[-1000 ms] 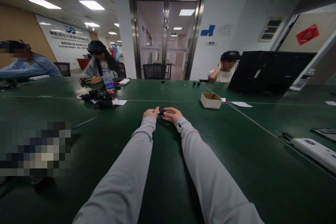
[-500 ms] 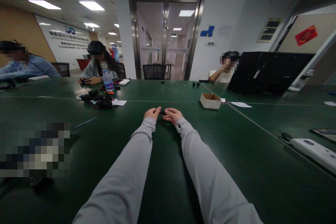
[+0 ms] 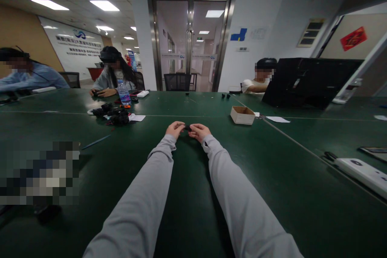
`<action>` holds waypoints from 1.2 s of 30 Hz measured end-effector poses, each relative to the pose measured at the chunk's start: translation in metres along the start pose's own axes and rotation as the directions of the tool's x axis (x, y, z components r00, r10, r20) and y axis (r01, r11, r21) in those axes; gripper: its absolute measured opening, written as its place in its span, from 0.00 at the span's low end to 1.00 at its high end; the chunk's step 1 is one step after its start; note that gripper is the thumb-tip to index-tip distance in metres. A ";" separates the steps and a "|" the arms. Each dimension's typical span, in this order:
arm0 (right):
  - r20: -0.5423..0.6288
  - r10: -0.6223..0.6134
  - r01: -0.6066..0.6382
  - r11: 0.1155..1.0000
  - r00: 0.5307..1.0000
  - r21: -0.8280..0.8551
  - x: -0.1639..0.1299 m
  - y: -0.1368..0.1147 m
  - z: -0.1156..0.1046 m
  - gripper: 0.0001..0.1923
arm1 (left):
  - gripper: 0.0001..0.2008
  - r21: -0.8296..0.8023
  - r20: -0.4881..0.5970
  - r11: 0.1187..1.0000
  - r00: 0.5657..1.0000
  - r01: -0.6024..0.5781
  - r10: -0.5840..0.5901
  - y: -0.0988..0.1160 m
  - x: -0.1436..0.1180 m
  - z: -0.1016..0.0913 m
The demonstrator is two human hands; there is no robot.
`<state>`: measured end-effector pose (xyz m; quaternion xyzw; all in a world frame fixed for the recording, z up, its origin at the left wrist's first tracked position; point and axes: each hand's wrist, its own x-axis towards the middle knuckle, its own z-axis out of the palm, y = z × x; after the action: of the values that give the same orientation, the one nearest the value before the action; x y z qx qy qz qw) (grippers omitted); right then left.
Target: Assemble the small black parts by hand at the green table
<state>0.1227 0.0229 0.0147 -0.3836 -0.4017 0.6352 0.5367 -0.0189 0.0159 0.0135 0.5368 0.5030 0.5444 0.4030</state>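
Observation:
Both my arms in grey sleeves reach out over the dark green table (image 3: pixel 272 177). My left hand (image 3: pixel 174 129) and my right hand (image 3: pixel 198 131) meet at the table's middle, fingers pinched together on a small black object (image 3: pixel 187 127) held between them just above the surface. Most of the object is hidden by my fingers, so its shape is unclear.
A small open cardboard box (image 3: pixel 242 115) sits to the right, white paper slips beyond it. A pile of black parts (image 3: pixel 115 115) and a water bottle (image 3: pixel 123 93) lie far left. A white power strip (image 3: pixel 361 171) is at right. A black monitor back (image 3: pixel 305 81) stands far right. Three people sit across.
My hands have drawn slightly closer together around the small black object. The person at the far right has lowered an arm from the head.

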 end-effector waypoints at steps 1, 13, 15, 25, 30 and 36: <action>-0.003 0.001 -0.001 1.000 1.000 0.002 0.000 0.000 0.000 0.06 | 0.11 -0.004 0.000 1.000 1.000 -0.005 0.005 -0.001 0.000 0.000; 0.042 -0.028 0.026 0.999 0.999 0.038 0.003 0.006 -0.006 0.07 | 0.23 0.434 -0.039 0.899 0.999 0.051 -0.037 -0.010 0.008 -0.003; 0.069 -0.038 0.036 0.999 0.997 0.040 0.003 0.006 -0.006 0.08 | 0.24 0.483 -0.073 0.871 0.996 0.084 -0.055 -0.005 0.005 -0.002; 0.187 -0.107 0.092 0.992 0.976 0.091 0.002 0.006 -0.009 0.16 | 0.25 0.481 -0.166 0.859 0.980 0.176 -0.107 0.002 0.005 0.000; 0.184 -0.083 0.067 0.994 0.980 0.090 -0.001 0.003 -0.008 0.16 | 0.24 0.423 -0.144 0.896 0.986 0.136 -0.081 -0.002 0.006 -0.001; 0.092 -0.020 0.016 0.999 0.996 0.050 -0.005 -0.003 -0.006 0.11 | 0.16 0.199 -0.049 0.978 0.998 0.058 -0.049 -0.008 0.008 0.001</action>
<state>0.1297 0.0192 0.0155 -0.3370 -0.4137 0.6571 0.5325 -0.0198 0.0252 0.0072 0.5487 0.5784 0.4917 0.3503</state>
